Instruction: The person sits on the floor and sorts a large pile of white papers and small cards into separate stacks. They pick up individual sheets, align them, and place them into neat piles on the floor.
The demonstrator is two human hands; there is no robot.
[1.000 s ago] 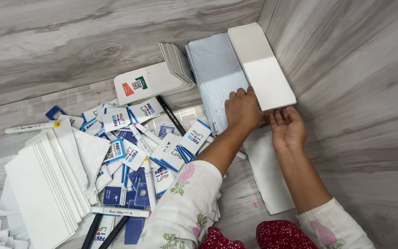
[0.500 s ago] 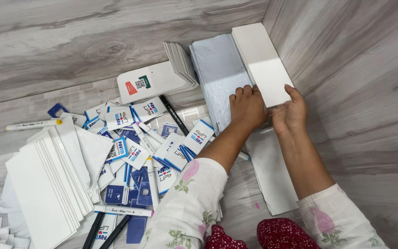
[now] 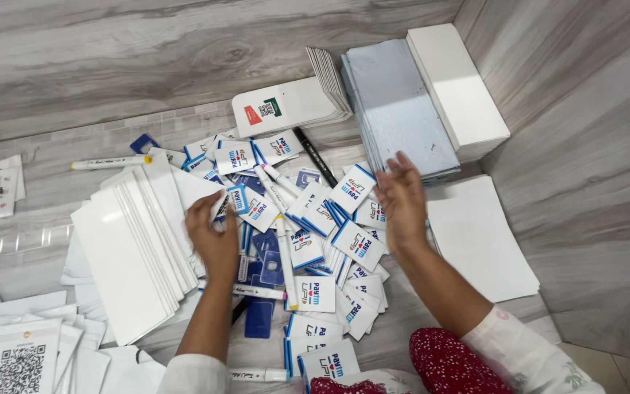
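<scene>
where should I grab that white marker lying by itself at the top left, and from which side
Grip the white marker around the middle of its barrel, coming straight down from above. It lies flat and alone on the floor, with bare floor along both long sides for fingers. Its yellow cap end nearly reaches the card pile.

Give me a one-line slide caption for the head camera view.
Left hand touching fanned white envelopes, right hand open above scattered blue-and-white cards on a wood-grain floor.
</scene>
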